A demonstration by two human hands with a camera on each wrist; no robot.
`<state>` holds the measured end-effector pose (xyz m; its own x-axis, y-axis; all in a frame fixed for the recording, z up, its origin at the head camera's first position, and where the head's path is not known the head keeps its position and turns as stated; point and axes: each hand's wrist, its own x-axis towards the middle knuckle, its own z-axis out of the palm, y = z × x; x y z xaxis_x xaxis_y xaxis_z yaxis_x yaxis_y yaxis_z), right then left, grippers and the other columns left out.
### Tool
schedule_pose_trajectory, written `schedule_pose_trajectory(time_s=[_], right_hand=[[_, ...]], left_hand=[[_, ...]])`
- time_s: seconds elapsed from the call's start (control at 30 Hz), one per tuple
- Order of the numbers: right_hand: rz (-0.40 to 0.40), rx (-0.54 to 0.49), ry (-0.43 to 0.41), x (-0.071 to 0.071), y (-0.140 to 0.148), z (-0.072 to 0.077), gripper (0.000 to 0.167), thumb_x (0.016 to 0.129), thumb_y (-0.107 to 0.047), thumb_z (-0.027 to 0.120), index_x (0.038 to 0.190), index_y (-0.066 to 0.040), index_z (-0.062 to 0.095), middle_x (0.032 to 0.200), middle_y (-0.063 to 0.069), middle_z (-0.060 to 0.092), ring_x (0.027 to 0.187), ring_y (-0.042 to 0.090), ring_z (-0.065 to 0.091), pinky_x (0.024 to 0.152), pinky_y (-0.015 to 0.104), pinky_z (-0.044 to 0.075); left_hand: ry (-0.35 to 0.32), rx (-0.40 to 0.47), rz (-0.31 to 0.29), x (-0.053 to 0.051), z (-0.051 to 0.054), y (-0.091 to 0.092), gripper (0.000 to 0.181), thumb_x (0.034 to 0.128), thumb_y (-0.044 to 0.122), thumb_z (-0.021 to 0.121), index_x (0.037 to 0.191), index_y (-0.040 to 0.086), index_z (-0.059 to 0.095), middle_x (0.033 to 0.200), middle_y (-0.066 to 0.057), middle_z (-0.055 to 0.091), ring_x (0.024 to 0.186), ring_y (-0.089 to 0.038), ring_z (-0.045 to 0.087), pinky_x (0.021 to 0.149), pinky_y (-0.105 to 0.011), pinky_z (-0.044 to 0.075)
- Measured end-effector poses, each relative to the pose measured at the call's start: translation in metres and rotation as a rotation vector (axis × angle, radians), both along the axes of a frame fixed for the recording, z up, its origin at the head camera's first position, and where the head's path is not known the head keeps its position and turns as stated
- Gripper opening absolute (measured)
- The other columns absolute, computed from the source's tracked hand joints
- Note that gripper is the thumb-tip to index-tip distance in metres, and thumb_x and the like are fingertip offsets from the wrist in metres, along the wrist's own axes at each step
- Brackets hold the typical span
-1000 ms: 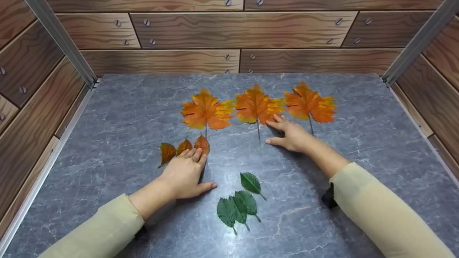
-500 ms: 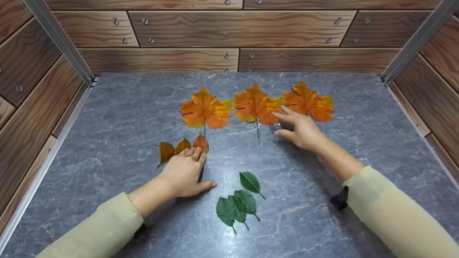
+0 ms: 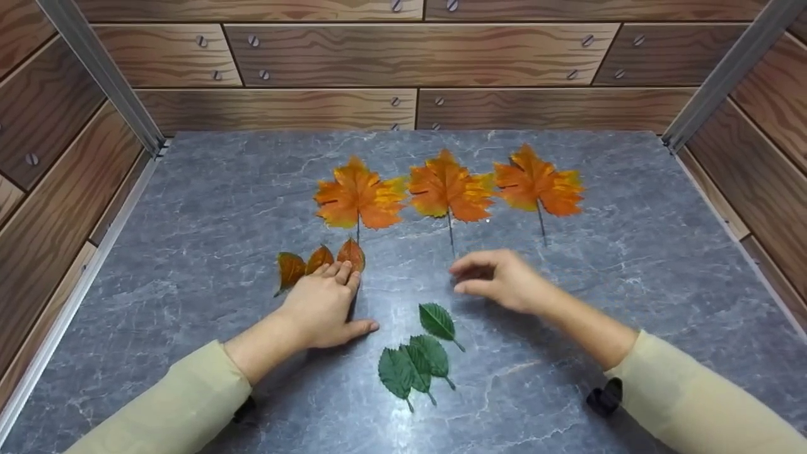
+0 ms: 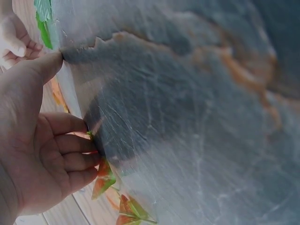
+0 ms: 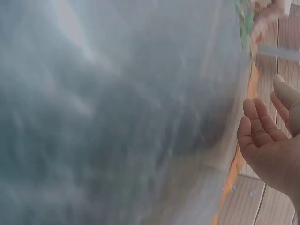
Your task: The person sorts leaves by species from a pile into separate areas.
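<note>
In the head view the left hand rests with its fingertips on a small reddish-brown leaf, the rightmost of three side by side; its thumb points right. The right hand hovers over the table with fingers loosely bent, holding nothing. Beyond it lie three orange maple leaves in a row, stems toward the person. Between the hands and nearer the person, a green leaf lies just above three overlapping green leaves. In the right wrist view the right hand has nothing in its fingers.
A grey marbled table bears everything. Wood-patterned panels stand at the back and both sides, with metal posts at the back corners. A black band sits at the right sleeve.
The right hand has moved from beside the middle and right maple leaves back toward the person, and its fingers are more bent. The left hand has stayed on the small leaf.
</note>
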<state>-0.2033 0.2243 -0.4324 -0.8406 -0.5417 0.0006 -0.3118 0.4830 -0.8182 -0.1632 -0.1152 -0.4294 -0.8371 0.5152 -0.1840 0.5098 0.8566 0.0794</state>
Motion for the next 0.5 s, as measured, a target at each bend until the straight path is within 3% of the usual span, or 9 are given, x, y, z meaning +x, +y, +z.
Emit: schedule_pose_trajectory(time_s=[0.2,0.5], right_hand=[[0.077,-0.002,-0.039,0.013,-0.010,-0.007,0.037,0.091,-0.013,0.084,0.125,-0.002,0.075,0.118,0.012,0.076,0.107,0.028,0.071,0.095,0.034,0.059],[0.165,0.088,0.064,0.019,-0.016,-0.014,0.049,0.088,-0.023,0.089,0.131,-0.007,0.073,0.120,0.006,0.071,0.109,0.026,0.065,0.100,0.043,0.054]], left_hand=[[-0.012,-0.011,-0.001,0.000,0.001,0.001,0.100,0.0989,0.074,0.054,0.159,-0.005,0.043,0.164,-0.028,0.037,0.154,-0.041,0.035,0.125,-0.053,0.030],[-0.027,-0.029,0.008,0.000,0.002,0.002,0.101,0.0989,0.076,0.053,0.160,-0.005,0.041,0.165,-0.028,0.036,0.154,-0.041,0.034,0.125,-0.053,0.029]])
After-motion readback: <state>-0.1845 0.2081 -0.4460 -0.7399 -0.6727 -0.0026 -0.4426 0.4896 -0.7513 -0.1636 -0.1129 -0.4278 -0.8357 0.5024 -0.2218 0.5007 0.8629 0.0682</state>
